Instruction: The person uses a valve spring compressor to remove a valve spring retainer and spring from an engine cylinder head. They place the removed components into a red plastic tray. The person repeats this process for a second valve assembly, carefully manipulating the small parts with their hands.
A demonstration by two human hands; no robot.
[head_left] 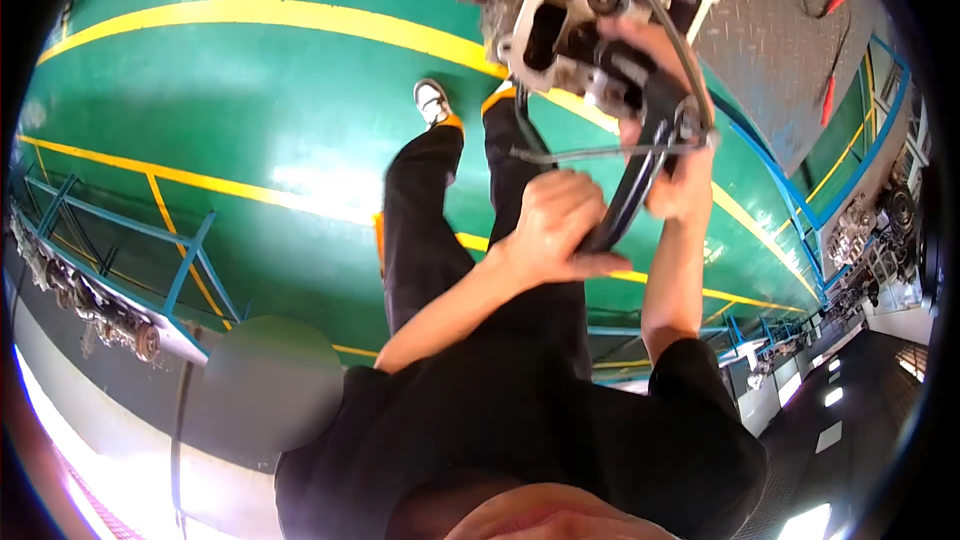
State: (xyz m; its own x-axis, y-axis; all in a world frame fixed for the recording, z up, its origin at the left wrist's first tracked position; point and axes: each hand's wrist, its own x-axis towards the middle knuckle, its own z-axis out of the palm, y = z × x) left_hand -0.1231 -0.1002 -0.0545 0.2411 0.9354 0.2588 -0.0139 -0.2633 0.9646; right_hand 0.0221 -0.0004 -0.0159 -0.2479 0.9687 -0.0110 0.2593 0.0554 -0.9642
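Note:
A grey metal engine assembly [575, 0] with black ports stands in front of me at the top of the view. A black curved hose or handle [630, 190] runs down from it. My left hand [555, 220] is closed around the lower end of this black piece. My right hand [668, 130] grips its upper end, right against the assembly, where thin metal tubes [585, 153] cross. Below the hands I see my black shirt, black trousers and one white shoe [432, 100].
The floor [250, 110] is green with yellow lines. Blue rail racks carrying engine parts stand at the left [100, 305] and at the right [860, 225]. A grey checker plate [770, 50] at the upper right holds red-handled tools [828, 100].

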